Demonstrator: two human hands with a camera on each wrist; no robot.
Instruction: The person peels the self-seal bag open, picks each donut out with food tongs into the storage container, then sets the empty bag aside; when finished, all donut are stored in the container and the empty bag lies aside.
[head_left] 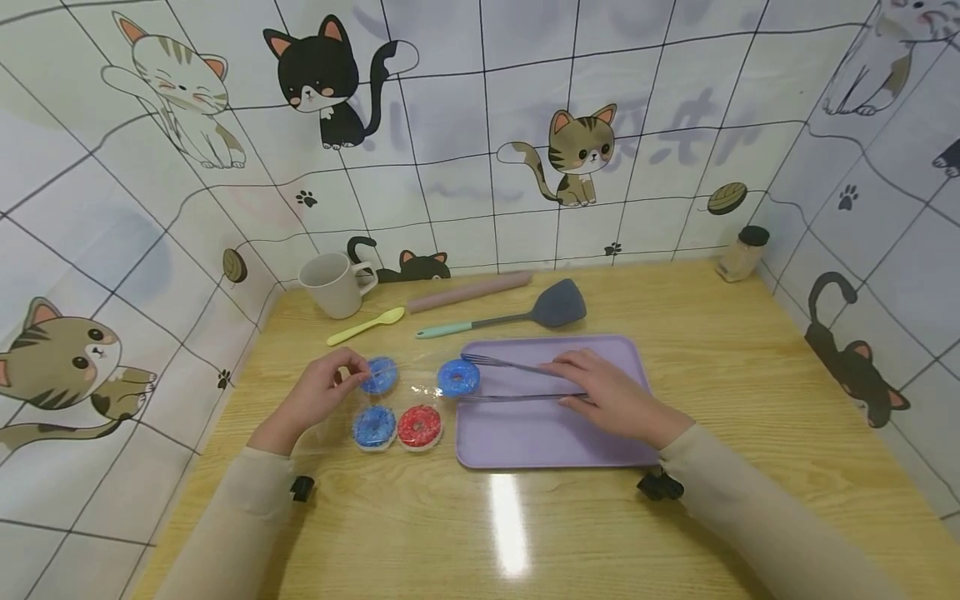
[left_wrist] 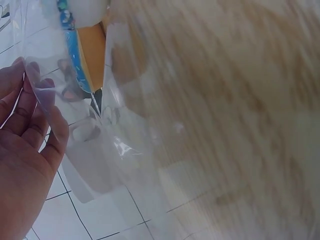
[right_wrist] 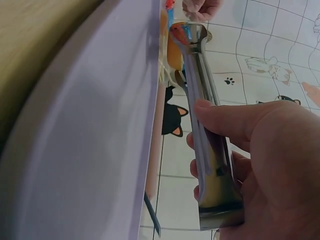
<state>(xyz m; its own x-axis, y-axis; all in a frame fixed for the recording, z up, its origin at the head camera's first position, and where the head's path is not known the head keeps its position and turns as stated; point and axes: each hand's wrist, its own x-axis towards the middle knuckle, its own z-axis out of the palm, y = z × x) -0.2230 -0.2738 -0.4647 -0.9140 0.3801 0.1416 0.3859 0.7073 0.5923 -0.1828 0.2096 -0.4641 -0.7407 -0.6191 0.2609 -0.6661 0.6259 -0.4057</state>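
My left hand point(head_left: 318, 392) pinches the edge of a clear plastic bag point(left_wrist: 120, 145) between thumb and fingers, beside a blue doughnut point(head_left: 379, 376). My right hand point(head_left: 611, 392) grips metal tongs point(head_left: 517, 397) above the lilac tray point(head_left: 547, 450). A second blue doughnut point(head_left: 457, 379) sits between the spread tong tips at the tray's left edge; whether both tips touch it I cannot tell. Nearer the front, a third blue doughnut point(head_left: 373, 427) and a red doughnut point(head_left: 420, 427) lie side by side. In the right wrist view, thumb and fingers wrap the tongs point(right_wrist: 205, 100).
Behind the tray lie a spatula point(head_left: 558, 304) with a mint handle, a brownish-pink rolling pin point(head_left: 468, 292) and a yellow spoon point(head_left: 367, 326). A grey mug point(head_left: 330, 287) stands back left, a black-lidded jar point(head_left: 742, 254) back right. Cat-patterned sheeting surrounds the wooden table point(head_left: 405, 533).
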